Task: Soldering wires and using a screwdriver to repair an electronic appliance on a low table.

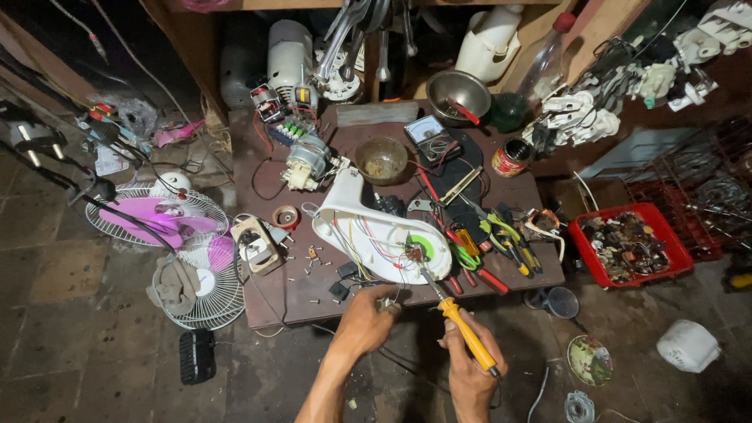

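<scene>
Low brown workbench [298, 294] littered with screws. Red tray [629, 244] of small parts at right, analogue multimeter [428, 139] near a steel bowl [458, 94], rusty bowl [381, 160], red tin can [511, 158]. Pink-bladed fan [157, 213] with wire guard lies on the floor at left; pliers [509, 239] just right of centre.

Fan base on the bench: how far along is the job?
Done: the white fan base lies open, its wires exposed, loose screws beside it. In hand: the right hand holds a yellow soldering iron, tip at the wiring by the green ring; the left hand pinches something small I cannot make out. Left: the base is not closed, and the fan grilles and pink blade lie on the floor.
</scene>
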